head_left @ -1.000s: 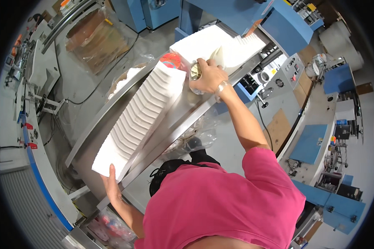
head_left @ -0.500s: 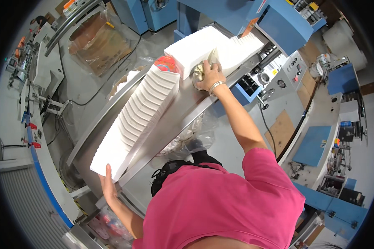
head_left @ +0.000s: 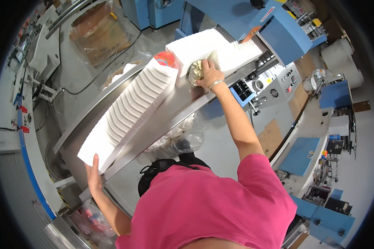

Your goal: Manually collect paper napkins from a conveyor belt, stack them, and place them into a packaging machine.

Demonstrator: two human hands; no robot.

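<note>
Right hand (head_left: 208, 74) has slid forward, half-hiding a blurry roll (head_left: 195, 71).

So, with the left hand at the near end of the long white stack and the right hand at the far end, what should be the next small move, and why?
Probably press the right hand toward the left hand to squeeze the long white stack together. The left hand already braces the near end on the metal table, while the right hand rests on a small roll-like object beside the far end, not flat against it.
</note>
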